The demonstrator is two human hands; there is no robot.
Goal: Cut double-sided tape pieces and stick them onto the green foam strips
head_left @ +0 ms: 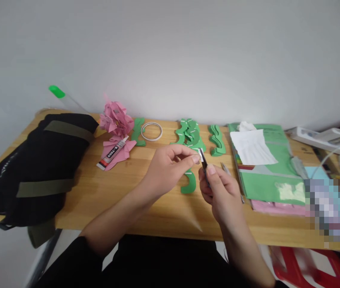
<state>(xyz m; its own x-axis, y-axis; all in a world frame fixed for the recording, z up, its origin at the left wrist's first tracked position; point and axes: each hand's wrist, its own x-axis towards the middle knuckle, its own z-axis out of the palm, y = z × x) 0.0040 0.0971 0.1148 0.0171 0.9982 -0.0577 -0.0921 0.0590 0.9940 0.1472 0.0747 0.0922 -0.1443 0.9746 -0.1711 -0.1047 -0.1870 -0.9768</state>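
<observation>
Pale wall (170, 52) fills the back, and under it there's a long wooden table (98, 214) whose right end gets lost in clutter, part of it behind a pixelated patch (333, 208). Big black bag (48, 160) with olive straps on the left, its lettering too blurry to read and its edge right about at the frame's side. Over on the right is a green paper pack (258, 184), partly covered by a creased white sheet (253, 146), with pink paper peeking out below it.

The left hand (166, 168) has thumb and fingertips pinched on a small white piece, and the right hand (222, 192) is wrapped around black scissors, both over the middle of the table. A pink paper bundle (116, 118) sits near the bag, then wavy green cutouts (192, 134) with white strips on them, some overlapping and partly hidden by the left hand. White tape ring (152, 131) and a B-7000 glue tube (112, 153) lie left of those.

The scissors (203, 164) are slim and dark, tips angled up, handles mostly buried in the grip; can't tell how far the blades are spread. The white piece (201, 155) is tiny, right by the blades, and I can't tell if they touch.
</observation>
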